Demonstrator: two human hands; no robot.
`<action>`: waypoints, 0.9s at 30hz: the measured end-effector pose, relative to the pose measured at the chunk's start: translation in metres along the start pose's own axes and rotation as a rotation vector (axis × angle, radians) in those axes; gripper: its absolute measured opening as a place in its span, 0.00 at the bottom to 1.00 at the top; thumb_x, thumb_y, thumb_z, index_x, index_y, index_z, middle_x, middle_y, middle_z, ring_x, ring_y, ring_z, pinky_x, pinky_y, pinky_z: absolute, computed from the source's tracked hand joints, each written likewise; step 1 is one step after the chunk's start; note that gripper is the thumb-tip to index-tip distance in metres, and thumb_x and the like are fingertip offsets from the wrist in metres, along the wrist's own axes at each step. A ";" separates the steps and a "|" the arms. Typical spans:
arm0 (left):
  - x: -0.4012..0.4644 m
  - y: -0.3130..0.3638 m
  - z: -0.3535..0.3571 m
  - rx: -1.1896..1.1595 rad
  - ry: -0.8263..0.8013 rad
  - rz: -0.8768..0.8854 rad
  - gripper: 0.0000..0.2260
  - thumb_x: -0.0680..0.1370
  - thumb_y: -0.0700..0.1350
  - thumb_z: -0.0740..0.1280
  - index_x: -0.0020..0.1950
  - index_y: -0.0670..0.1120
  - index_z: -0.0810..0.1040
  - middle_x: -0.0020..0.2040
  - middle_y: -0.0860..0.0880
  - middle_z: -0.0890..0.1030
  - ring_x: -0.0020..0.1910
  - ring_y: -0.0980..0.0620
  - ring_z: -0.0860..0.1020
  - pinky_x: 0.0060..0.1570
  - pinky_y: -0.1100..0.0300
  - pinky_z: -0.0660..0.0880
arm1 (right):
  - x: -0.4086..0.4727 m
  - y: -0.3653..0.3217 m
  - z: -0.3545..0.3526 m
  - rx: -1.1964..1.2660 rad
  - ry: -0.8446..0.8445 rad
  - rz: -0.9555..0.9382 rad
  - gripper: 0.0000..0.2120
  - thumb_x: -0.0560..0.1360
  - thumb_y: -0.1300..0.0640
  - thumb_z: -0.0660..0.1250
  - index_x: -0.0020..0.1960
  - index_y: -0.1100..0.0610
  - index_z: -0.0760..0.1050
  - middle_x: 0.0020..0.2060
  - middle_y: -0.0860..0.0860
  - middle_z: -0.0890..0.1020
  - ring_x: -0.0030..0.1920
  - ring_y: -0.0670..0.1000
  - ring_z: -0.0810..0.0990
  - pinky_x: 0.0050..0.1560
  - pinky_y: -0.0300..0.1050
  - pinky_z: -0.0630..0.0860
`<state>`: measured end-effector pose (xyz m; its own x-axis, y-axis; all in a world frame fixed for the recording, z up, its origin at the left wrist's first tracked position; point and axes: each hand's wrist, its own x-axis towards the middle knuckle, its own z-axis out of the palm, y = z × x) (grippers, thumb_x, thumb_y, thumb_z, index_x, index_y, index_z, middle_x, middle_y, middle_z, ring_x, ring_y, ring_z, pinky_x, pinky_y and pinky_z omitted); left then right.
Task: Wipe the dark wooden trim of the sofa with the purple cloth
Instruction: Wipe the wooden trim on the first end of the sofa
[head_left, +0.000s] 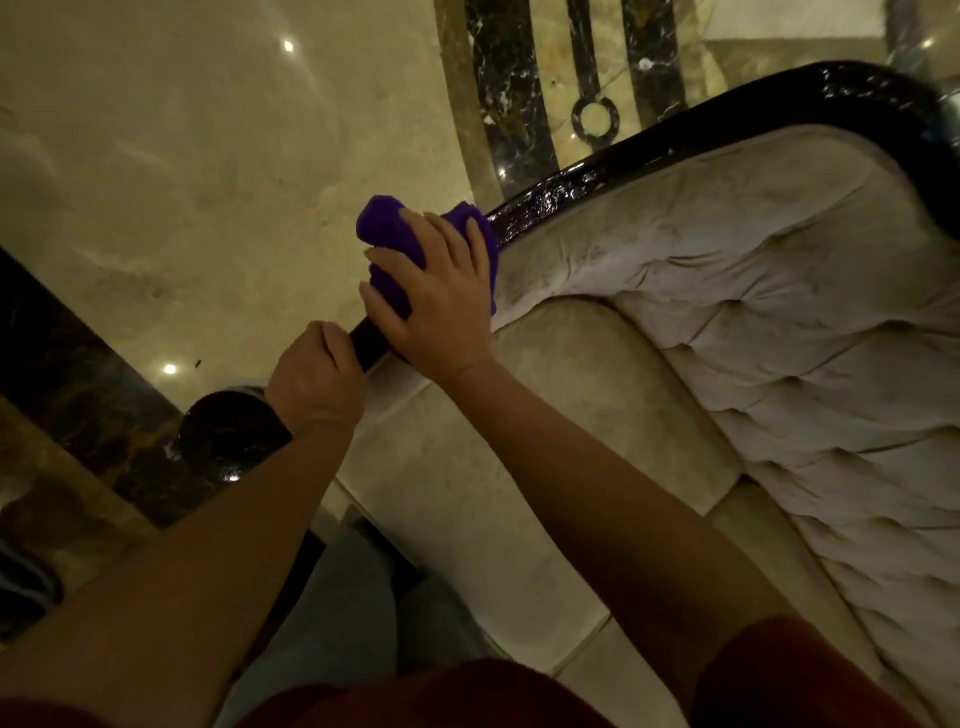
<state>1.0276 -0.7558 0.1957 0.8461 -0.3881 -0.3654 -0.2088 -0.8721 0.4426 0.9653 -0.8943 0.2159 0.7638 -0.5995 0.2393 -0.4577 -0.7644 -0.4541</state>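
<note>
A glossy dark wooden trim (613, 171) runs along the top edge of a cream tufted sofa (779, 332), from a round knob (228, 441) at the lower left up to the curved back at the upper right. A bunched purple cloth (387, 234) lies over the trim at mid-frame. My right hand (436, 301) presses flat on the cloth with its fingers spread over it. Just below it, my left hand (317, 374) is closed around the trim, near the knob.
Beyond the trim lies a polished beige marble floor (182, 182) with dark inlaid bands (504, 93) and lamp reflections. A dark marble strip (67, 384) crosses the lower left. My legs in grey trousers (353, 613) stand beside the sofa arm.
</note>
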 end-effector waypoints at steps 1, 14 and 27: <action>0.000 0.001 -0.001 0.024 0.003 0.004 0.15 0.87 0.46 0.53 0.53 0.39 0.76 0.48 0.38 0.81 0.46 0.38 0.78 0.41 0.49 0.70 | 0.003 0.004 0.001 -0.008 0.005 -0.010 0.13 0.75 0.47 0.75 0.55 0.53 0.86 0.64 0.58 0.82 0.66 0.62 0.78 0.74 0.69 0.61; 0.002 -0.002 0.003 -0.150 0.034 -0.032 0.22 0.83 0.52 0.51 0.47 0.40 0.79 0.44 0.39 0.82 0.45 0.39 0.79 0.45 0.50 0.71 | 0.056 0.103 -0.038 -0.108 0.026 0.053 0.14 0.79 0.45 0.68 0.58 0.53 0.82 0.61 0.57 0.82 0.61 0.58 0.79 0.74 0.65 0.65; 0.027 0.116 0.015 0.328 0.057 0.540 0.21 0.84 0.54 0.55 0.55 0.37 0.76 0.52 0.38 0.80 0.55 0.38 0.76 0.55 0.44 0.70 | 0.100 0.163 -0.095 -0.448 -0.045 0.183 0.22 0.81 0.59 0.65 0.74 0.49 0.71 0.72 0.59 0.74 0.73 0.62 0.70 0.77 0.60 0.63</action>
<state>1.0188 -0.8716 0.2249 0.6022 -0.7903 -0.1127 -0.7453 -0.6072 0.2753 0.9244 -1.1015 0.2474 0.6670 -0.7302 0.1480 -0.7297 -0.6804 -0.0681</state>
